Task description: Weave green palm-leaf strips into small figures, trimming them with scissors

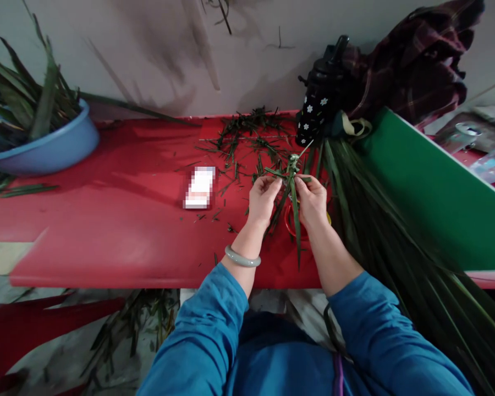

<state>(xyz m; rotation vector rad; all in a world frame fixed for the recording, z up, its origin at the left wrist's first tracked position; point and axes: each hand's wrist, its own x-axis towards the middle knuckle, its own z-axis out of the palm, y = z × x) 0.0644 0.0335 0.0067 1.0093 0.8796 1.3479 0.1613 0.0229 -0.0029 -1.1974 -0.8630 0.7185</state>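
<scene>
Between my two hands, above the red table [119, 236], is a small woven figure of green leaf strips [293, 165]. A pale thin stalk sticks up from its top, and long strips hang down from it. My left hand [264, 197], with a grey bangle on the wrist, pinches a strip on the figure's left side. On the other side, my right hand [312, 199] is closed on a strip too. Under my hands lies something with a red loop handle [289, 221], perhaps scissors, mostly hidden.
Leaf scraps [247, 129] litter the table's back. A blurred-out phone [200, 187] lies to the left. A blue basin [66, 146] of leaves stands far left. On the right are a black flowered tumbler [311, 113], long leaves [367, 220] and a green board [433, 203].
</scene>
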